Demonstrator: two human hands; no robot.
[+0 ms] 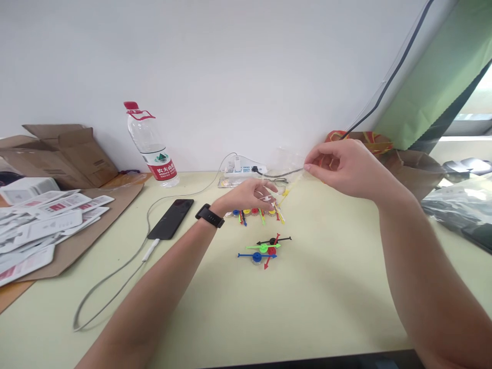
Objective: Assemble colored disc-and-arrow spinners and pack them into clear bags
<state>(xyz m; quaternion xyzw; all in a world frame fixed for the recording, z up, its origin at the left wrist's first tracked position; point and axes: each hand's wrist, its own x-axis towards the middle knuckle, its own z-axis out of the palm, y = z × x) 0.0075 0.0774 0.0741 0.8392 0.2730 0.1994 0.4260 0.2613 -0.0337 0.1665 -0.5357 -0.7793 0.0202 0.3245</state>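
Observation:
My right hand (338, 166) is raised, thumb and forefinger pinching the edge of a clear plastic bag (290, 156). My left hand (249, 197), with a black band at the wrist, is beside the bag's lower part. Its fingers are curled around something small and whitish that I cannot make out. A yellow arrow piece (285, 193) shows near its fingertips. Below this hand stands a row of coloured arrow spinners (254, 211), partly hidden by it. Closer to me lie a blue arrow spinner (257, 257), a green one (263, 248), a red one (271, 251) and a black one (273, 241).
A phone (171, 219) on a charging cable lies left of my forearm. Behind it stands a large water bottle (151, 146). Printed white cards (49, 220) and a cardboard box (61, 154) are at far left. A power strip (246, 170) sits by the wall.

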